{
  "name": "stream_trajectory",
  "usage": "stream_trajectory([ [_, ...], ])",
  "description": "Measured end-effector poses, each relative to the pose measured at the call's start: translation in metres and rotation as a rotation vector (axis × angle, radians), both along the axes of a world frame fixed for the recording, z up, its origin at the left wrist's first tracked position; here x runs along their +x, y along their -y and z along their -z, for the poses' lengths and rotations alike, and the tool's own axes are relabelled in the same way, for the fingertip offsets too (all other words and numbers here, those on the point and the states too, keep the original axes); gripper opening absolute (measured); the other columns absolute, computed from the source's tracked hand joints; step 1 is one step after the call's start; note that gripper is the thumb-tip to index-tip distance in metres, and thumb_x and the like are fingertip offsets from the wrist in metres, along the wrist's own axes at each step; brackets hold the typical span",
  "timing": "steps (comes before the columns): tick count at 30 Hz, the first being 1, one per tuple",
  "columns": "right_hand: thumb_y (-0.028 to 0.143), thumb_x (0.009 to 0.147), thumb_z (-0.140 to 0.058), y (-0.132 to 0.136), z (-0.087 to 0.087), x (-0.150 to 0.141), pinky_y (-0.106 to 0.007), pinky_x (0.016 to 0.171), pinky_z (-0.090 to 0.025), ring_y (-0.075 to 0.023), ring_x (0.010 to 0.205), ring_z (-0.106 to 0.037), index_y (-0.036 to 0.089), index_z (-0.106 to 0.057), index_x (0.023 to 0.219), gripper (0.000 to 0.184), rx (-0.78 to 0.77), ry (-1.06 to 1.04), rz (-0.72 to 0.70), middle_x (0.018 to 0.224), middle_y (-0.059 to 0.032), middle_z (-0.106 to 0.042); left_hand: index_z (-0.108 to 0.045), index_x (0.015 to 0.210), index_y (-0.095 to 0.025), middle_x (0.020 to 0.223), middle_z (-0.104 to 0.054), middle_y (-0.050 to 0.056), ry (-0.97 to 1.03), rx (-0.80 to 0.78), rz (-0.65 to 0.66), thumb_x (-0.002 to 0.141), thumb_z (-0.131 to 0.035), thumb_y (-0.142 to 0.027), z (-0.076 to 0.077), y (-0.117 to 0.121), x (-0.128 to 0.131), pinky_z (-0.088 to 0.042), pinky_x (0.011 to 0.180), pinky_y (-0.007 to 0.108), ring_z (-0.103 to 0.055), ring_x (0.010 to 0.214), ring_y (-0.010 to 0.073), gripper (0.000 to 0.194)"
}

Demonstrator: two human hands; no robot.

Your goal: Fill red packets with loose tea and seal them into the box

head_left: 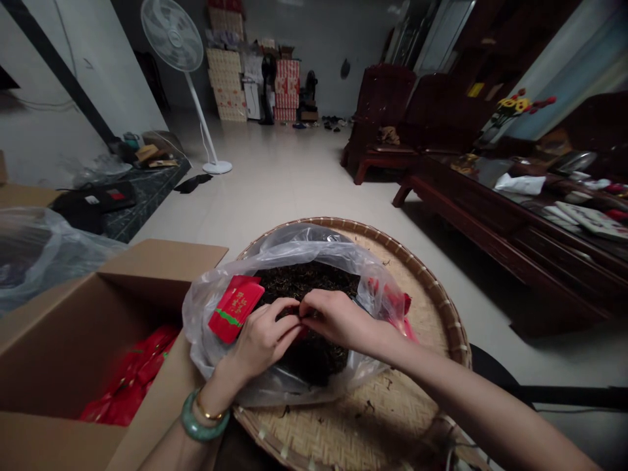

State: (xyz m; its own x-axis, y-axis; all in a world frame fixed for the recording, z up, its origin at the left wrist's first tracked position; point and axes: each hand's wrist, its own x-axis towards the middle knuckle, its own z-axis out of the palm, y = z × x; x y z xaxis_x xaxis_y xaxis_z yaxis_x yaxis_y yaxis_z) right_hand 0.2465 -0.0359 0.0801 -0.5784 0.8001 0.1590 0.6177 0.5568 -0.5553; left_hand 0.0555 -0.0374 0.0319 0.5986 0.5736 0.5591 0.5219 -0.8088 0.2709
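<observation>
Over a clear plastic bag (206, 353) of dark, dry tea leaves (289, 278), my left hand (262, 337) and my right hand (336, 317) meet with fingertips pinched together. Between and below the fingers shows a sliver of a red packet (303, 333), mostly hidden by the hands. A small stack of flat red packets (237, 307) with gold writing and a green band lies on the bag's left side, beside my left hand. More red packaging (403, 320) shows at the bag's right edge, partly behind the plastic. My left wrist wears a green bangle and a gold one.
The bag stands on a round woven bamboo tray (417, 399) with scattered leaf bits. At left, an open cardboard box (53, 353) holds red filled packets (137, 376). A standing fan (199, 118), a dark wooden table (471, 216) and stacked boxes (227, 85) are farther off.
</observation>
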Motion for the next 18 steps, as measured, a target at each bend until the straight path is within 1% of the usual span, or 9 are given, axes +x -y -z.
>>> stream_trajectory([
  [2,0.005,0.078,-0.061,-0.001,0.002,0.001,-0.022,0.065,-0.045,-0.0125,0.071,-0.058,0.017,-0.060,0.082,0.013,0.016,-0.035,0.028,0.078,-0.0012,-0.061,-0.065,0.091,-0.017,0.107,-0.063,0.010,0.003,0.002,0.012,0.087,-0.051,-0.017,0.000,0.001,0.000,-0.053,0.075,0.031,-0.062,0.090,0.0184,0.014],
  [4,0.005,0.078,-0.060,-0.001,0.002,0.002,-0.022,0.066,-0.046,-0.0130,0.074,-0.058,0.017,-0.061,0.085,0.013,0.037,-0.060,0.042,0.082,-0.0026,-0.062,-0.065,0.092,-0.017,0.109,-0.063,0.010,0.012,0.013,0.023,0.087,-0.052,-0.016,0.000,0.002,-0.001,-0.054,0.076,0.031,-0.062,0.091,0.0183,0.014],
  [6,0.005,0.081,-0.056,0.002,-0.001,0.003,-0.023,0.069,-0.047,-0.0133,0.078,-0.058,0.017,-0.061,0.090,0.016,0.061,-0.072,0.040,0.088,-0.0041,-0.062,-0.065,0.093,-0.017,0.109,-0.062,0.010,0.034,0.033,0.042,0.086,-0.054,-0.015,0.000,0.002,-0.001,-0.053,0.081,0.034,-0.060,0.096,0.0199,0.013],
  [8,0.008,0.084,-0.054,0.008,-0.005,0.004,-0.026,0.073,-0.048,-0.0150,0.083,-0.056,0.017,-0.062,0.095,0.016,0.101,-0.035,0.036,0.091,-0.0055,-0.061,-0.065,0.092,-0.017,0.106,-0.063,0.009,0.057,0.054,0.069,0.085,-0.055,-0.014,-0.003,0.002,-0.002,-0.051,0.087,0.038,-0.056,0.104,0.0226,0.013],
  [10,0.019,0.084,-0.059,0.015,-0.010,0.005,-0.031,0.078,-0.048,-0.0195,0.091,-0.053,0.017,-0.063,0.098,0.015,0.131,0.084,0.026,0.096,-0.0079,-0.059,-0.066,0.091,-0.018,0.100,-0.064,0.008,0.065,0.074,0.089,0.084,-0.056,-0.014,-0.005,0.001,-0.002,-0.050,0.090,0.041,-0.053,0.108,0.0243,0.012],
  [12,0.030,0.079,-0.066,0.021,-0.014,0.004,-0.036,0.080,-0.048,-0.0242,0.097,-0.049,0.017,-0.065,0.099,0.023,0.124,0.257,0.007,0.101,-0.0103,-0.057,-0.066,0.088,-0.019,0.091,-0.064,0.006,0.064,0.097,0.097,0.084,-0.057,-0.015,-0.007,0.001,-0.002,-0.051,0.087,0.041,-0.052,0.104,0.0239,0.011],
  [13,0.032,0.077,-0.068,0.023,-0.015,0.003,-0.037,0.080,-0.048,-0.0253,0.098,-0.048,0.017,-0.065,0.097,0.025,0.106,0.344,0.001,0.102,-0.0110,-0.056,-0.066,0.086,-0.019,0.086,-0.064,0.005,0.063,0.114,0.099,0.084,-0.058,-0.016,-0.008,0.001,-0.001,-0.051,0.085,0.040,-0.052,0.101,0.0233,0.010],
  [16,0.030,0.084,-0.062,0.025,-0.012,-0.001,-0.034,0.076,-0.047,-0.0238,0.094,-0.050,0.017,-0.068,0.088,0.015,0.052,0.527,0.010,0.098,-0.0100,-0.058,-0.066,0.083,-0.020,0.074,-0.059,0.003,0.059,0.175,0.110,0.084,-0.059,-0.018,-0.008,0.003,0.002,-0.052,0.077,0.036,-0.052,0.092,0.0218,0.008],
  [18,0.027,0.088,-0.055,0.024,-0.009,-0.003,-0.031,0.072,-0.046,-0.0219,0.090,-0.051,0.018,-0.069,0.083,0.018,0.042,0.575,0.008,0.094,-0.0087,-0.059,-0.066,0.082,-0.020,0.074,-0.058,0.003,0.047,0.181,0.114,0.083,-0.060,-0.019,-0.008,0.004,0.003,-0.052,0.077,0.035,-0.052,0.092,0.0218,0.006],
])
